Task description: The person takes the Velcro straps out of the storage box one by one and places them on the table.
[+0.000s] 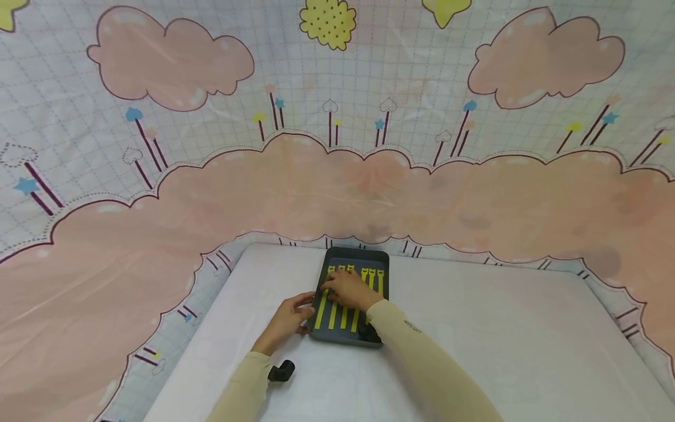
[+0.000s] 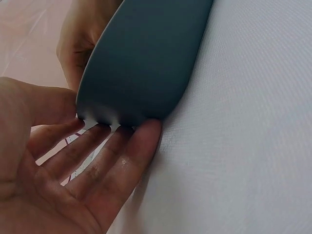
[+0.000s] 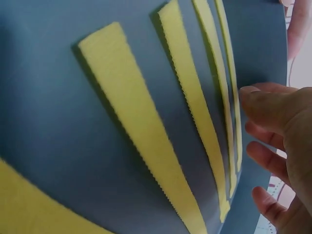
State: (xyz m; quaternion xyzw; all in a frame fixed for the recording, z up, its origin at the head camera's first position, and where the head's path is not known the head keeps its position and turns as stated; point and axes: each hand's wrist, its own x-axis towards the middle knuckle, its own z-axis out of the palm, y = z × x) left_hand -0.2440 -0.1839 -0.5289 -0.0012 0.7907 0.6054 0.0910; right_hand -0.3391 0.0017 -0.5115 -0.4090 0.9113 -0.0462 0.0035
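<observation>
Left of the shallow dark-grey rectangular tray [image 1: 358, 254], the left hand [image 1: 287, 321], extended and gripping nothing, touches its side, while inside it the loosely bent right hand [image 1: 350, 289] (pinching or not, I cannot tell) meets the leftmost yellow fabric-like strip [image 1: 320, 312], apparently for straightening, calling next for light pressing.

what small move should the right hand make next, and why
Probably a light nudge of the leftmost long yellow felt-like strip, keeping it even with its neighbours: the right hand has its thumb right by that strip's edge, and the left hand touches the dark grey rectangular tray, which may steady it.
</observation>
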